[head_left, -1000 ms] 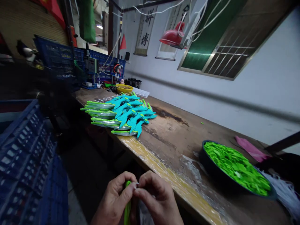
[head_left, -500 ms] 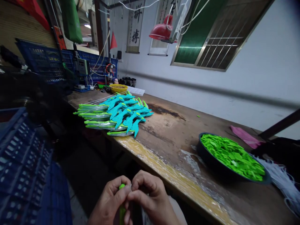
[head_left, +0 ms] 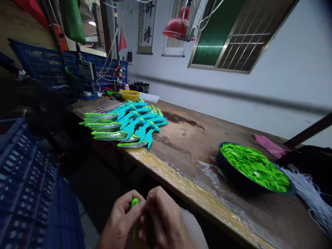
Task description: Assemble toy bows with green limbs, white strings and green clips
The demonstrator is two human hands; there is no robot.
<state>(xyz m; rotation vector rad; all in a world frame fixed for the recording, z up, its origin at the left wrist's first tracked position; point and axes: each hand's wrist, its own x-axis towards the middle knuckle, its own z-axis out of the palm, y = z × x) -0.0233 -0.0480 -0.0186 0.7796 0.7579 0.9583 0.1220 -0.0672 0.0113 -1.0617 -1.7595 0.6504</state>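
1. a dim workshop with a grey wall on the right, a barred window [head_left: 228, 38] high up, one red lamp [head_left: 177, 27] hanging from the ceiling and two scrolls with writing beside it.
2. a long wooden tabletop [head_left: 192, 138] runs from far left to near right, its near edge covered in glossy tape.
3. on its far part lies one fanned pile of teal and green toy pieces [head_left: 127, 125]; too many overlap to count.
4. to the near right stands one dark round tray [head_left: 228, 171] heaped with small bright green parts [head_left: 255, 167], uncountable.
5. one pink cloth [head_left: 269, 146] lies beyond the tray, and one bundle of white strings [head_left: 311, 197] lies at its right.
6. one yellow bowl [head_left: 129, 94] sits at the far end, near blue crates [head_left: 38, 65].
7. below the tabletop's near edge, the left hand [head_left: 121, 224] and right hand [head_left: 166, 223] meet, touching.
8. the left grip is closed around one green piece [head_left: 135, 204], thumb pressed near its top.
9. the right grip is curled, fingertips pressed against the same piece; what else it pinches cannot be told.
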